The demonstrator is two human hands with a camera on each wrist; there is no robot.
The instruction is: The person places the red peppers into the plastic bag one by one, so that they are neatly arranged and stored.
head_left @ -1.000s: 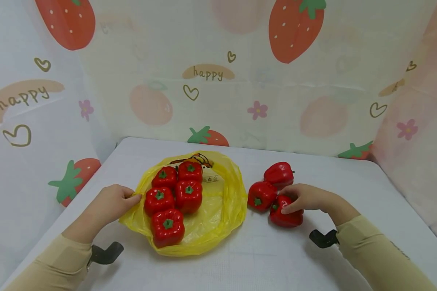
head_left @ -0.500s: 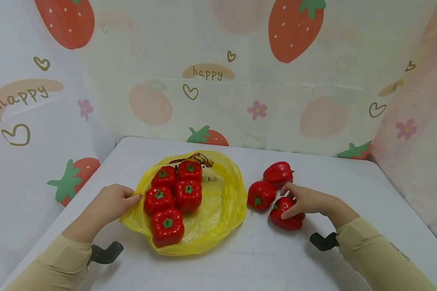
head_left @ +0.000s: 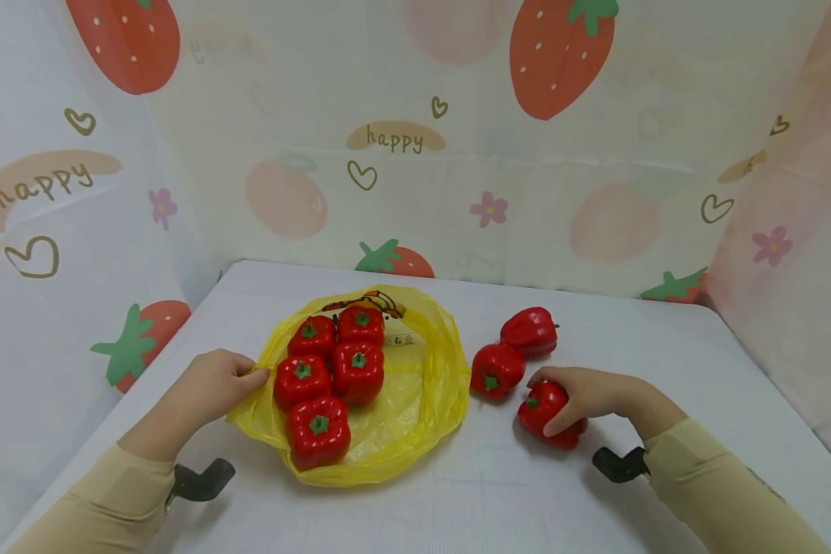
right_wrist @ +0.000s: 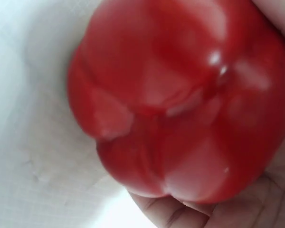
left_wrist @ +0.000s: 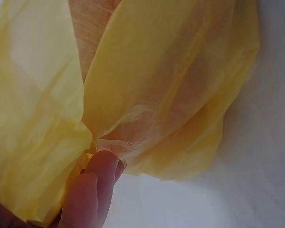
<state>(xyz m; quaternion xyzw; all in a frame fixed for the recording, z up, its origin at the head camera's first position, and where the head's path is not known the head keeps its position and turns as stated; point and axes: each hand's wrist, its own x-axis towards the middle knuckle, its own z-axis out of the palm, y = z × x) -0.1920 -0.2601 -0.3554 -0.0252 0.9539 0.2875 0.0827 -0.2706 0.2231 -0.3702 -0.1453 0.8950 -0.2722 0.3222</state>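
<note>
An opened yellow plastic bag lies left of centre in the head view, with several red bell peppers upright inside it. My left hand pinches the bag's left rim between thumb and fingers; the left wrist view shows the thin plastic gathered at the fingertips. To the right of the bag, my right hand grips a red bell pepper lying on its side, its green stem facing left. The right wrist view shows this pepper's lobed bottom, with fingers wrapped around it.
Between the bag and my right hand, a bell pepper lies close to the bag's right edge. Another pepper touches it from behind. Everything stands on a white-covered table, with a strawberry-printed cloth behind and at both sides.
The right hand has loosened, then regripped the nearest loose pepper. That pepper has shifted slightly toward me and right, away from the other two. The left hand and bag stay put.
</note>
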